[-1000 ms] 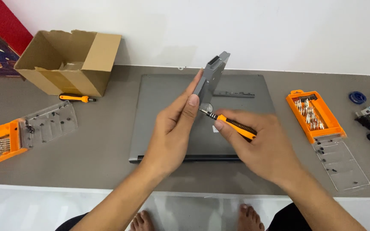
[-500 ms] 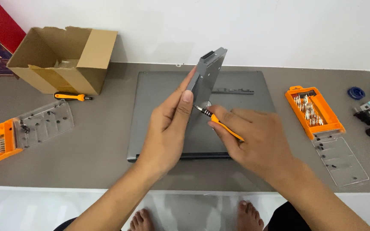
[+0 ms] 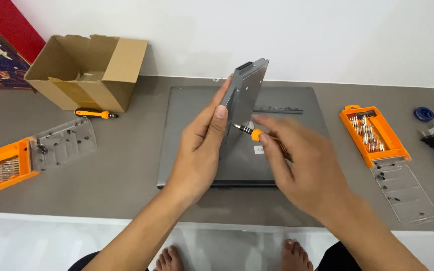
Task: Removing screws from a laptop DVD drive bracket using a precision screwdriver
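cardboard box (image 3: 89, 70), orange bit case (image 3: 375, 135)

Compared with a second ago, the right hand (image 3: 307, 170) now shows motion blur and sits slightly higher against the upright grey drive module (image 3: 244, 95), with the orange screwdriver (image 3: 264, 138) now lying flatter, its tip meeting the module's lower side.

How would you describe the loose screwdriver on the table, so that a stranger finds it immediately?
Start at the open cardboard box at the table's far left. The loose screwdriver lies flat just before it, orange-handled. Unlike the other screwdriver, no hand holds it.
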